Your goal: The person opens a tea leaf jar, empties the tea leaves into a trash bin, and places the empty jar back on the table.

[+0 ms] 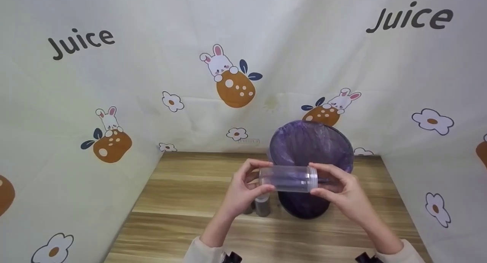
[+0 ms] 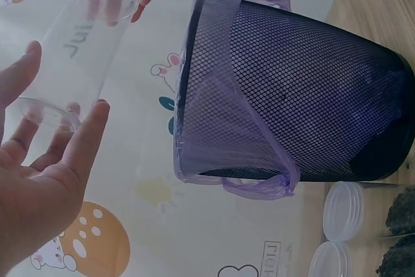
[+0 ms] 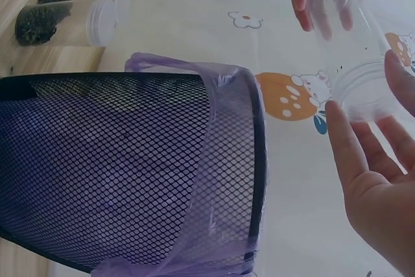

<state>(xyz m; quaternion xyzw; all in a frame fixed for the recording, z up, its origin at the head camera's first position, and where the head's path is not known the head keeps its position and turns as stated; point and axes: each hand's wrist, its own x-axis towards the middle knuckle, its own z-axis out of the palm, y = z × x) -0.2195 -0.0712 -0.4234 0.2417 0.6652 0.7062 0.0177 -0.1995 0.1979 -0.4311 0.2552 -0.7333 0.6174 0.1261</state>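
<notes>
A clear plastic jar (image 1: pixel 287 178) lies sideways in the air, held between both hands, in front of a lined bin. My left hand (image 1: pixel 241 188) grips its smooth base end between thumb and fingers. At the other end, my right hand (image 1: pixel 342 190) holds the ridged, threaded rim the same way. The wrist views show the see-through jar (image 2: pixel 81 50) with its walls bare apart from a few small dark specks inside. No lid shows on the jar in the right wrist view.
Behind and below the hands stands a dark mesh bin (image 2: pixel 311 89) with a purple bag (image 3: pixel 224 95) folded over its rim. Left of it, two lidded clear jars (image 3: pixel 61 24) with dark, leafy-looking contents stand on the wooden table (image 1: pixel 179 202). Printed cloth (image 1: pixel 182 46) surrounds the table.
</notes>
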